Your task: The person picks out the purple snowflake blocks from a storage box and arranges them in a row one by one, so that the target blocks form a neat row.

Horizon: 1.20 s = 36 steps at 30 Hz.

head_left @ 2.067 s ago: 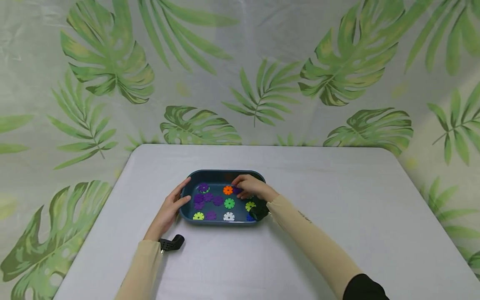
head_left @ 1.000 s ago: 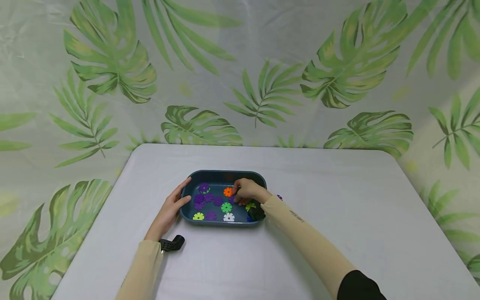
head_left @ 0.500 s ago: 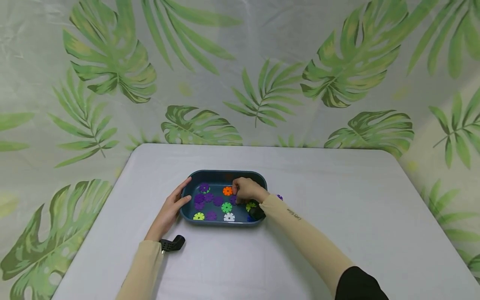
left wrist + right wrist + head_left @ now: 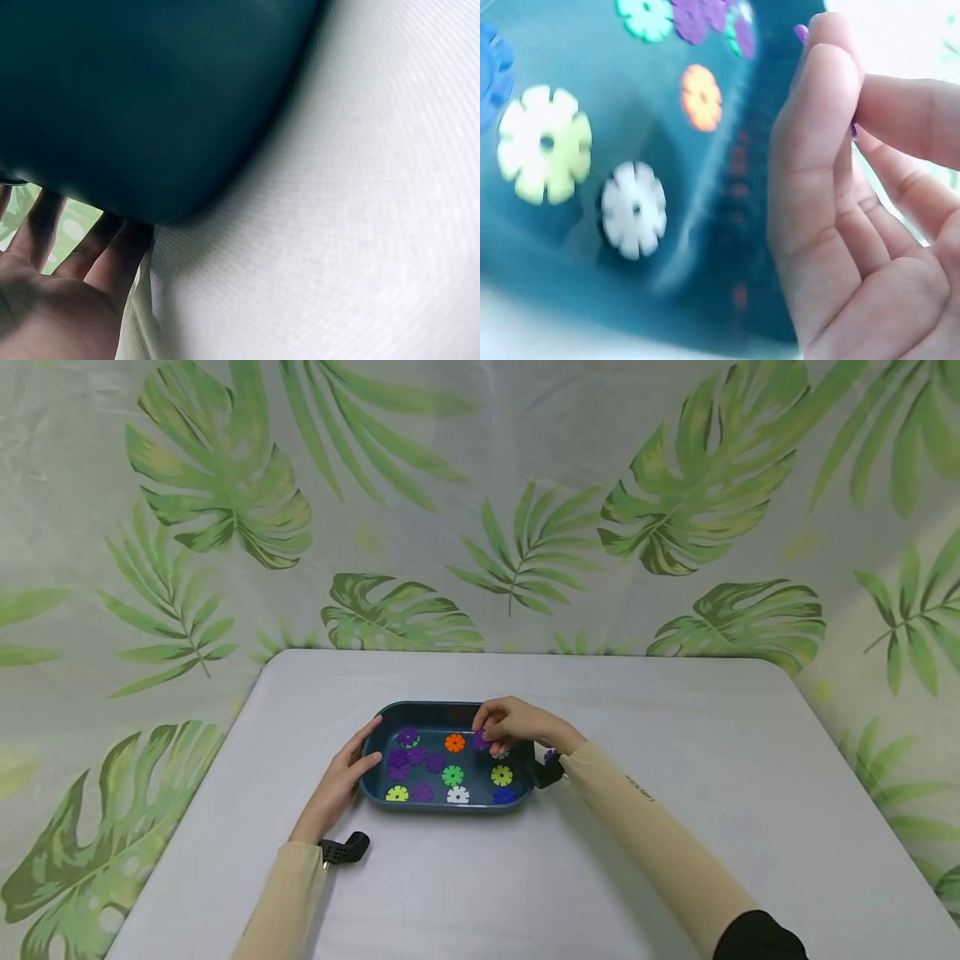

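Note:
My left hand (image 4: 347, 772) grips the left end of a dark blue tray (image 4: 442, 807), thumb over the rim and fingers along the outside. In the left wrist view, those fingers (image 4: 105, 259) lie against the tray wall (image 4: 150, 97). Over the tray's right back part, my right hand (image 4: 517, 722) pinches a purple snowflake disc (image 4: 482, 741) between thumb and fingers. Only slivers of its purple edge (image 4: 802, 33) show in the right wrist view. Close below that hand lie a white disc (image 4: 634, 211) and an orange disc (image 4: 454, 742).
Inside the tray lie several purple discs (image 4: 417, 756), a green one (image 4: 452, 775), yellow ones (image 4: 502, 775), another white one (image 4: 457, 795) and a blue one (image 4: 504, 795). Another purple disc (image 4: 551, 754) lies on the white table (image 4: 660, 760), right of the tray, partly behind the right wrist camera.
My right hand has risen from the tray floor and moved right, a purple disc now in its fingers. The yellow and blue discs beneath it came into sight. My left hand stayed put.

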Tool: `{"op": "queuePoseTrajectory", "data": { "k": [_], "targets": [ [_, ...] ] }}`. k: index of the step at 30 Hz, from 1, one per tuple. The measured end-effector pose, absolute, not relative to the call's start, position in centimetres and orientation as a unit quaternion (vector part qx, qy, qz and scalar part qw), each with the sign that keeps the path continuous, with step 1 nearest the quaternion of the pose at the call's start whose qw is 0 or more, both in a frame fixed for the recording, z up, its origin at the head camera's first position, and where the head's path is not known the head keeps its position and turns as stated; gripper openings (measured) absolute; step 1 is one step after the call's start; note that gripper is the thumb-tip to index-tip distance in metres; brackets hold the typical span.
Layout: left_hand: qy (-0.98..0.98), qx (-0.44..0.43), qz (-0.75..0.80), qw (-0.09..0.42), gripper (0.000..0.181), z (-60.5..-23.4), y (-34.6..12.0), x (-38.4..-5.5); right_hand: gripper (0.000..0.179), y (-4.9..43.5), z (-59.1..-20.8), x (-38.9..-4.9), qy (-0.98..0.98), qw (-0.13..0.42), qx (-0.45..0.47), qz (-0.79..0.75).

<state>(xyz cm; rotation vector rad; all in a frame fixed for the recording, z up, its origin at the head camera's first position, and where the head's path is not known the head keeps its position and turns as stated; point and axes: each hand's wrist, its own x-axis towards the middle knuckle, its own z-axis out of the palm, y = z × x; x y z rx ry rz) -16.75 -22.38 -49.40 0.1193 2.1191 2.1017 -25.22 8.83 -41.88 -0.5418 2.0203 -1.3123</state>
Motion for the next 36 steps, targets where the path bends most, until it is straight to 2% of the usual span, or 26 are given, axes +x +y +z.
{"op": "queuePoseTrajectory", "data": {
  "k": [9,17,26,31,36],
  "targets": [
    [0.705,0.042,0.703,0.078,0.056,-49.4,-22.3,-16.8,0.022,17.2,-43.0,-24.9,0.795,0.239,-0.126,-0.543],
    [0.704,0.048,0.704,0.077,0.056,-49.4,-22.3,-16.7,0.022,22.4,-46.5,-23.0,0.807,0.233,-0.050,-0.540],
    [0.703,0.038,0.706,0.076,0.057,-49.5,-22.3,-16.8,0.017,22.8,-47.0,-22.2,0.855,0.204,-0.059,-0.474],
    [0.706,0.035,0.704,0.074,0.057,-49.5,-22.3,-16.8,0.022,21.7,-45.4,-22.6,0.846,0.183,-0.082,-0.494],
    [0.707,0.035,0.703,0.072,0.056,-49.4,-22.2,-16.8,0.029,18.4,-42.8,-22.9,0.804,0.183,-0.112,-0.555]
  ]
}}
